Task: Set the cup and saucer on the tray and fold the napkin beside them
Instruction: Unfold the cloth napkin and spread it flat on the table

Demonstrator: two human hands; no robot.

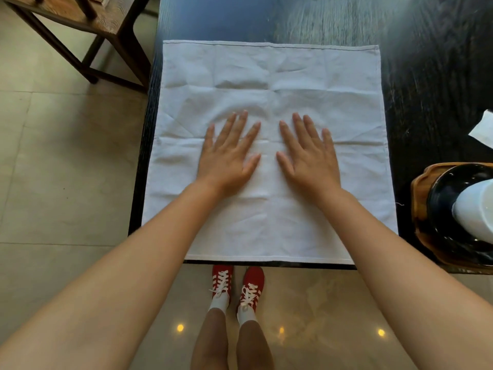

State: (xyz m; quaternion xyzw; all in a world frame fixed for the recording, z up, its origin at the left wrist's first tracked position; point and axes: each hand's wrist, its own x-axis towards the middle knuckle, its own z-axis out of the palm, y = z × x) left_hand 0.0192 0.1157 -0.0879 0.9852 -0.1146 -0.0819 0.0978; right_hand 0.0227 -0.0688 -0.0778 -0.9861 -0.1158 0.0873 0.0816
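A large white cloth napkin (pixel 269 84) lies spread flat and creased on the dark table (pixel 416 62), reaching its left and front edges. My left hand (pixel 229 153) and my right hand (pixel 309 156) rest palm down side by side on the napkin's middle, fingers spread, holding nothing. At the right edge a wooden tray (pixel 420 193) carries a black saucer (pixel 440 193) with a white cup (pixel 474 209) on it; all three are cut off by the frame.
A piece of white paper (pixel 482 129) lies on the table at the far right. A wooden chair (pixel 106 25) stands on the tiled floor at the upper left. My feet in red shoes (pixel 237 284) are below the table's front edge.
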